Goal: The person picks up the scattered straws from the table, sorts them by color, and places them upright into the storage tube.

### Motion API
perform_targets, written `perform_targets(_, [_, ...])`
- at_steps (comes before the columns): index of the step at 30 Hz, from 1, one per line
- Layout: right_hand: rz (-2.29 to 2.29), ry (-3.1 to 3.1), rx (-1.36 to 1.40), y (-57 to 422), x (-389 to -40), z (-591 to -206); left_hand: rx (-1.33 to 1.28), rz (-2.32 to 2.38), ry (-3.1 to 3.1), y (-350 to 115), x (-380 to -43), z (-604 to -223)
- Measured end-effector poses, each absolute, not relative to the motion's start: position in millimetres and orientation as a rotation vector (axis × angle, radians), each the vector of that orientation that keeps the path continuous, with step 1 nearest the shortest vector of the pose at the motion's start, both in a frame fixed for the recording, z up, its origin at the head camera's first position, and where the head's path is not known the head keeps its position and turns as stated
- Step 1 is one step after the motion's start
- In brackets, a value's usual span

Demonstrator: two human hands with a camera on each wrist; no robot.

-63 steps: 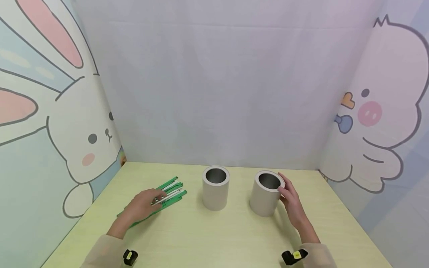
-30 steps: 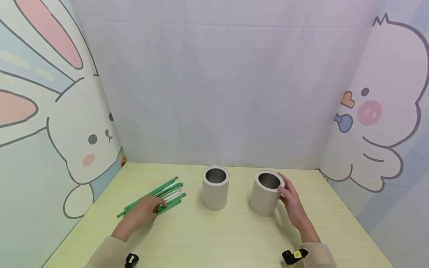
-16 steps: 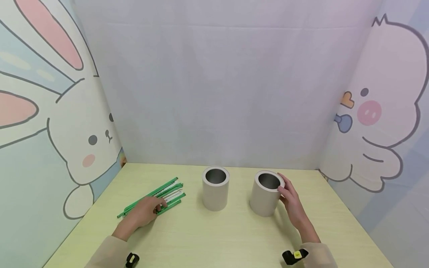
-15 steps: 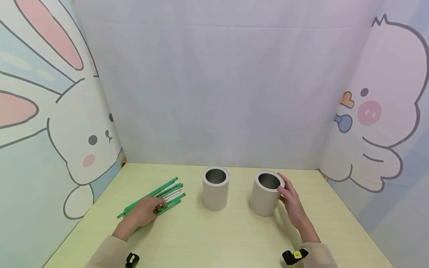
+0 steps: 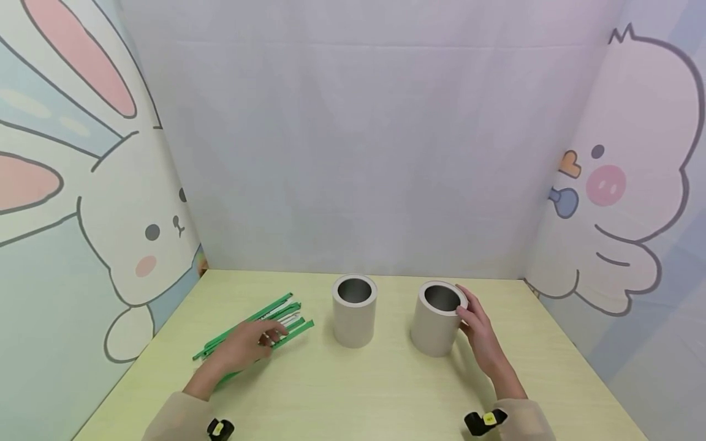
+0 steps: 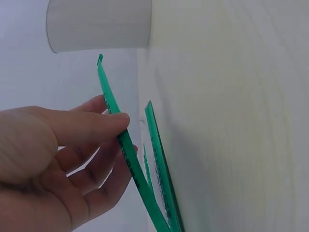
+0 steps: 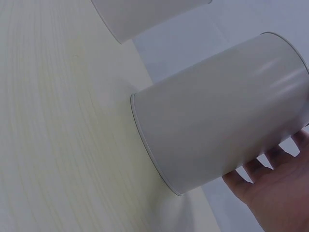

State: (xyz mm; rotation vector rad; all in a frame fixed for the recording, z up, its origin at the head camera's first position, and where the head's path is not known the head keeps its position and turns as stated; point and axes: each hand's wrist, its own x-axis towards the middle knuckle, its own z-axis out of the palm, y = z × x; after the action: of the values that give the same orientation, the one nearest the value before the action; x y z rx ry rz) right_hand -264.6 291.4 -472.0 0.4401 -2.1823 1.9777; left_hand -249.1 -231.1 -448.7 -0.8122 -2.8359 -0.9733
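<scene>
Left hand [image 5: 242, 348] pinches a printed green stick [image 6: 128, 151], perhaps a pencil
Right hand [image 5: 481, 335] grips the right cylindrical cup [image 5: 433, 332]; the left cup [image 5: 353, 324] stands apart

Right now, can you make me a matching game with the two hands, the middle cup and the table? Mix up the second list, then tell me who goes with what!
Things
1. left hand
2. right hand
3. middle cup
4. table

What fits
A. pale yellow
B. upright, with neither hand on it
C. pinching a green stick
D. holding the right cup

Right pairs: 1-C, 2-D, 3-B, 4-A
</scene>
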Motion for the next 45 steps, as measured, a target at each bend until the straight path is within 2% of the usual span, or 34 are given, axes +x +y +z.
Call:
perform_targets(14, [2.018, -2.187, 0.413, 293.0, -265.8, -474.2, -0.676, -1.484, -2.617, -154.5, -241.0, -403.2])
perform_targets(20, [2.012, -2.205, 0.408, 294.3, -265.0, -473.7, -0.731, -1.761, -2.414, -110.6, -247.5, -389.6])
perform_targets(26, [2.011, -2.211, 0.400, 293.5, -264.6, -472.7, -0.792, -1.915, -2.288, -64.0, -258.8, -380.3])
perform_targets(34, [2.007, -2.218, 0.408, 292.6, -265.5, -472.2, -0.690, -2.052, -2.209, -11.9, -287.6, -370.1])
perform_targets(45, [2.010, -2.227, 0.385, 291.0, -264.7, -470.2, -0.650, -2.253, -1.832, 39.9, -316.1, -324.9])
